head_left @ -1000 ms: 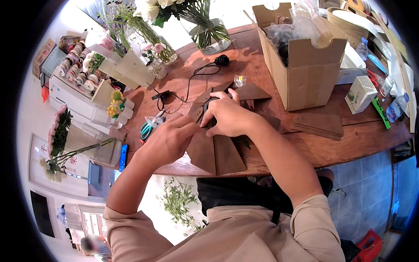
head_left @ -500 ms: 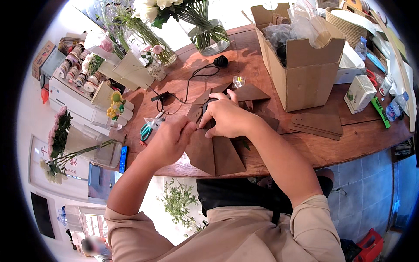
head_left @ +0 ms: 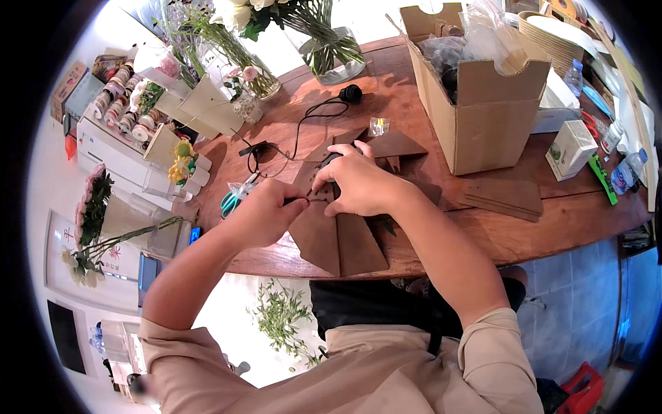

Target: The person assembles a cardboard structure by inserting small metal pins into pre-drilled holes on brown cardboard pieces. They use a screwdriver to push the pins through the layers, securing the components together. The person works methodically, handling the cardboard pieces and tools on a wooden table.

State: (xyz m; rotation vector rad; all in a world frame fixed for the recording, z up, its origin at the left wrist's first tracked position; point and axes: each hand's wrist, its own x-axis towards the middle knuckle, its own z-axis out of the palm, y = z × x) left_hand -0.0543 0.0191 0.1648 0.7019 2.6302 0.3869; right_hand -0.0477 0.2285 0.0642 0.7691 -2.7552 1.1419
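Note:
Several flat brown panels [head_left: 317, 238] lie fanned out in a ring near the table's front edge, with small holes at their narrow inner ends. At the ring's middle, a dark round part [head_left: 331, 160] shows partly from under my right hand [head_left: 362, 181], whose curved fingers and thumb grip the middle of the panels. My left hand [head_left: 269, 212] is closed, with thumb and finger pinched at the inner end of the left panels. A thin dark bit shows at that pinch, too small to make out.
More brown panels [head_left: 502, 196] are stacked at the right, before an open cardboard box [head_left: 493, 117]. A black cord [head_left: 298, 131], a small clear bag [head_left: 378, 126] and teal scissors [head_left: 229, 203] lie beyond the ring. Flower vases [head_left: 338, 65] stand at the back.
My left hand has turned and its wrist has dropped slightly, the forearm swinging out to the left. My right hand keeps its place on the panels. The view has shifted a little.

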